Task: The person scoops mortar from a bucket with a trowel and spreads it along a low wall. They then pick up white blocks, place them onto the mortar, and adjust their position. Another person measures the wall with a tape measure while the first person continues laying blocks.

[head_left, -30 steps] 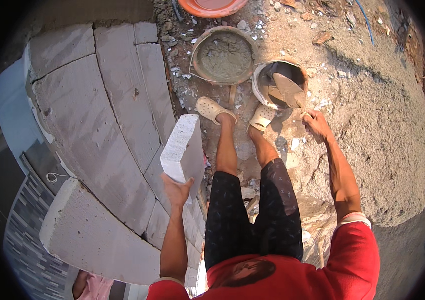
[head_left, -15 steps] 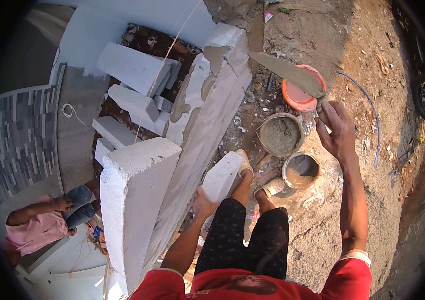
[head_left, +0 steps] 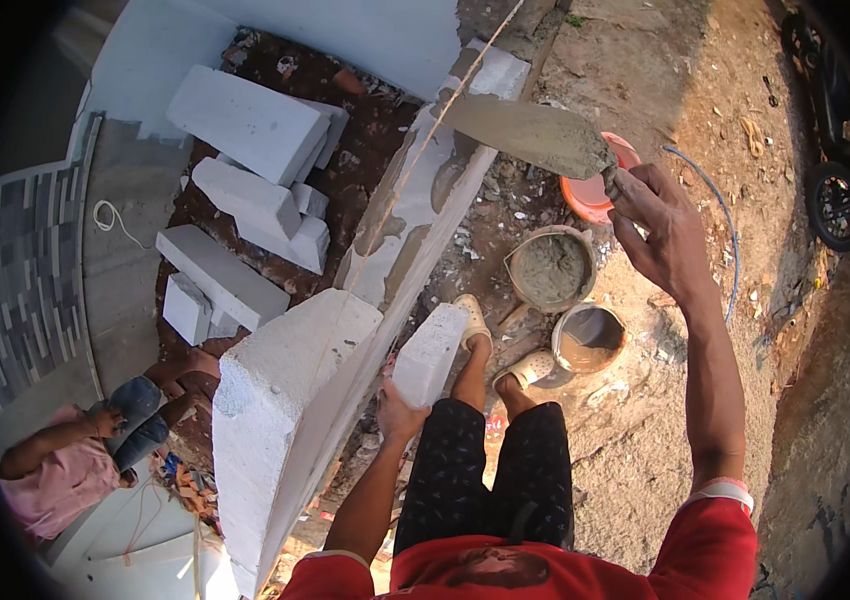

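In my right hand (head_left: 663, 232) is the handle of a mortar-smeared trowel (head_left: 530, 132). Its pointed blade reaches left, over the far part of the white block wall (head_left: 407, 215); whether it touches cannot be told. Patches of grey mortar (head_left: 448, 183) cover parts of the wall's top. Down by my legs, the fingers of my left hand (head_left: 401, 412) grip the lower end of a small white block (head_left: 431, 350), tilted beside the wall. A larger white block (head_left: 290, 350) stands higher on the wall's near end. A string (head_left: 415, 160) runs above the wall.
A mortar bucket (head_left: 551, 268), a bucket of murky water (head_left: 590, 338) and an orange basin (head_left: 588, 195) stand on rough ground to the right. Loose white blocks (head_left: 245, 120) lie beyond the wall. Someone in pink (head_left: 60, 475) sits at lower left. A motorbike wheel (head_left: 838, 207) shows far right.
My right hand has brought the trowel leftward and slightly nearer, so its blade now overlaps the wall top. My left hand keeps hold of the small block. The whole view has shifted a little.
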Tool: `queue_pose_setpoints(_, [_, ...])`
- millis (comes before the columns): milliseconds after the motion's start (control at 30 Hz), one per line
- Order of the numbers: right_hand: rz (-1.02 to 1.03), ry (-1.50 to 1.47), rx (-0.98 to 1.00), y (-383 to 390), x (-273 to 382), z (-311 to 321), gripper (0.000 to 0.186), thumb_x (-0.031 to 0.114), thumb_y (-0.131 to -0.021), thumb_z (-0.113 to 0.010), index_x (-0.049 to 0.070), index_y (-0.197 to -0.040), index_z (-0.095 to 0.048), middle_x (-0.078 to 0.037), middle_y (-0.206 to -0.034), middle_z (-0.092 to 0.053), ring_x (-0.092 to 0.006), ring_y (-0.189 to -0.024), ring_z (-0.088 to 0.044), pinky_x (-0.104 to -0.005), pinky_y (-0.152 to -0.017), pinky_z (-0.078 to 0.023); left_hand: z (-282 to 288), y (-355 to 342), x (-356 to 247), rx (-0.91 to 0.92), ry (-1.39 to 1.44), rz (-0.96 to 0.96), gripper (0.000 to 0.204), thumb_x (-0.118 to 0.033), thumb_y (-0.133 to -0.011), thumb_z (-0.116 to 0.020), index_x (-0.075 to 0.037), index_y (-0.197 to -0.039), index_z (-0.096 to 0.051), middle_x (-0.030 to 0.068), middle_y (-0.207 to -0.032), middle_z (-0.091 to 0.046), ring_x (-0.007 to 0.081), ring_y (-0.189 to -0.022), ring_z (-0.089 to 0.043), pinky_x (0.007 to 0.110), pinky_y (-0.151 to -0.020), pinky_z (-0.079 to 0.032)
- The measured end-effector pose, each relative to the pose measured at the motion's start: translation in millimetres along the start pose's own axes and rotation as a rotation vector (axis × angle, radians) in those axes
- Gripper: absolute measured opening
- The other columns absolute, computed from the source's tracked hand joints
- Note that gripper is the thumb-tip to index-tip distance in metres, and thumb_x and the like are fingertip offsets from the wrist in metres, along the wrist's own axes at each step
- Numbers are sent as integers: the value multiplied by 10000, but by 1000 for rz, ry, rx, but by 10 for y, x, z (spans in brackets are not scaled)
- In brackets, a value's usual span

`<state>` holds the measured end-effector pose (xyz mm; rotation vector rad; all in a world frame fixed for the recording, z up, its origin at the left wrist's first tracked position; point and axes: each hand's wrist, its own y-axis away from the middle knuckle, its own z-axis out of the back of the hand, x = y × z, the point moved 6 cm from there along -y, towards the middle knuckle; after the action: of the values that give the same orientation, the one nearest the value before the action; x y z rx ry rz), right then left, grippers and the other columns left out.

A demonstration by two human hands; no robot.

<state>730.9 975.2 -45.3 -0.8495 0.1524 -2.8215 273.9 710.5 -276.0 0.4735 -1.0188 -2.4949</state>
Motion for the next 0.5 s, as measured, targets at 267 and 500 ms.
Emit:
queue_pose_setpoints(267, [-68,-67,-398,194,-598,-1246,516,-33,-804,-731,60,-1297,-609,-179,-1171,-621,-378,-1105,-583,-468,-891,-504,-35,-13,-3,47,-55,21,1064,-282,-645,-915,36,-1451,-298,310,-1339,-548,470,-1276,-536,498,-1059,-451])
queue_pose_setpoints(500, [-377,-186,-266,1748,-681,-1461,446,-32,-818,-667,8,-1256,-594,-195,-1119,-606,-414,-1027,-601,-478,-899,-491,15,-53,-75,3,-128,-39,968,-257,-638,-934,-37,-1369,-339,279,-1298,-536,485,-1216,-543,543,-1024,-459])
